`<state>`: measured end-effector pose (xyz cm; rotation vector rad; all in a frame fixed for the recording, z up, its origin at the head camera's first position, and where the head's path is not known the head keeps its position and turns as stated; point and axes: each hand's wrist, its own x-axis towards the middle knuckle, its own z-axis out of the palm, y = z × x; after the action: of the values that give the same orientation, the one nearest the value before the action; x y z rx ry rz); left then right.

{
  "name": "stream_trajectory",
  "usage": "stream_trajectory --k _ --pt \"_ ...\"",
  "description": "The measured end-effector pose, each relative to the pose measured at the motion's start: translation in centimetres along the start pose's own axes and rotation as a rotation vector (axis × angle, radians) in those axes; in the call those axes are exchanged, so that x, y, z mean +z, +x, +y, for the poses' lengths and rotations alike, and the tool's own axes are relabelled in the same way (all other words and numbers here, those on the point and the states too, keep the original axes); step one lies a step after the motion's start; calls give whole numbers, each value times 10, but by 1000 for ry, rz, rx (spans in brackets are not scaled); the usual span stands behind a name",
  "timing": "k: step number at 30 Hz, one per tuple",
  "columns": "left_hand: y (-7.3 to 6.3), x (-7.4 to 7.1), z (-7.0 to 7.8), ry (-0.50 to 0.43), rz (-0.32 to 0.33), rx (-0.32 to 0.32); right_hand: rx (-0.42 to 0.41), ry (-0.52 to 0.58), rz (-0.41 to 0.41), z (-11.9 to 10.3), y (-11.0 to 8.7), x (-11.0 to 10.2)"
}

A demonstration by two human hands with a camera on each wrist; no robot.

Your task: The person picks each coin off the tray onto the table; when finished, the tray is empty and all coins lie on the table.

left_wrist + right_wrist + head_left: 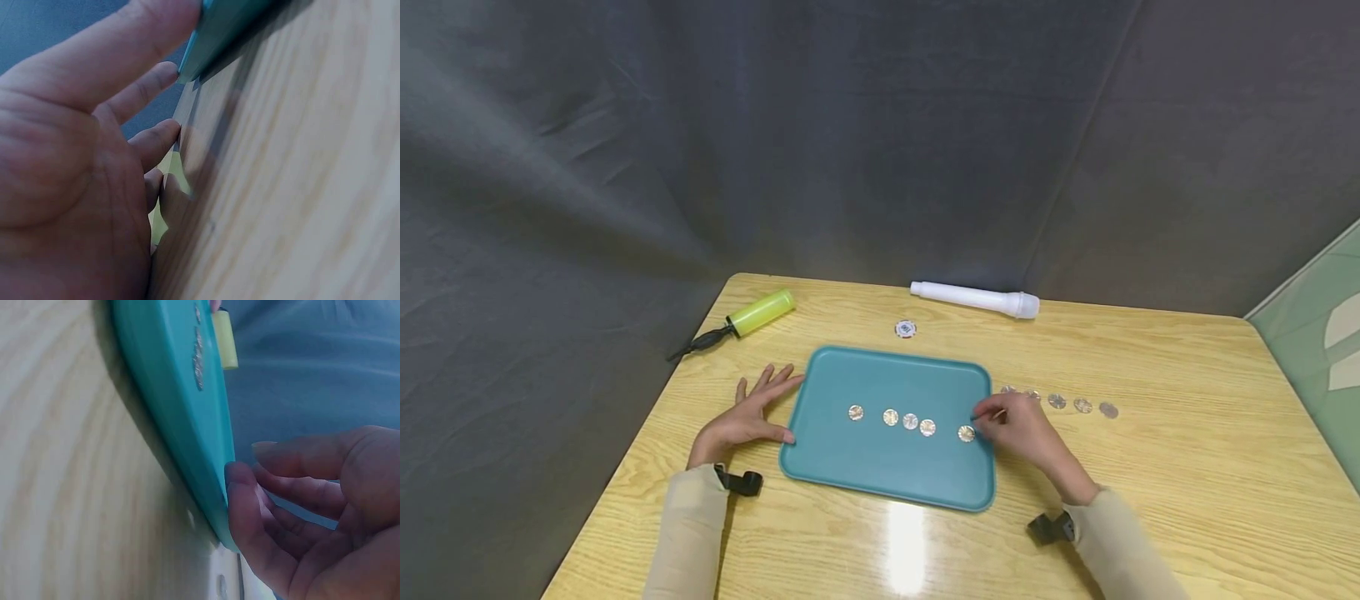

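Observation:
A teal tray (880,467) lies on the wooden table. Several gold and silver coins (891,417) form a loose row across it. The left hand (748,421) is at the tray's left side, fingers spread, with thumb and index fingertip at the rim. Over the tray's right rim is the right hand (1017,427), its fingers bent. In the right wrist view its thumb and index fingertips (239,474) are slightly apart, and no coin shows between them. A gold coin (966,433) rests on the tray just left of those fingers.
Right of the tray, several silver coins (1057,401) line the table, some partly behind the right hand. A poker chip (906,329) and a white microphone-shaped stick (973,298) lie behind the tray. A yellow-green hand pump (762,313) is at the back left. Dark cloth (880,150) hangs behind.

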<state>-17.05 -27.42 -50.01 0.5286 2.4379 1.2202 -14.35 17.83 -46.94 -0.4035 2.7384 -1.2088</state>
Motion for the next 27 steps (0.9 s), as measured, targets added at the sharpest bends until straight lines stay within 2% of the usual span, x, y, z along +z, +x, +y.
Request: stream_trajectory --k 9,18,27 --pt "0 0 1 8 -2 16 3 -40 -15 -4 3 10" --pt "0 1 1 2 -2 16 6 -146 -25 -7 2 20" --pt "0 0 1 2 1 3 -6 -186 10 -8 1 25"
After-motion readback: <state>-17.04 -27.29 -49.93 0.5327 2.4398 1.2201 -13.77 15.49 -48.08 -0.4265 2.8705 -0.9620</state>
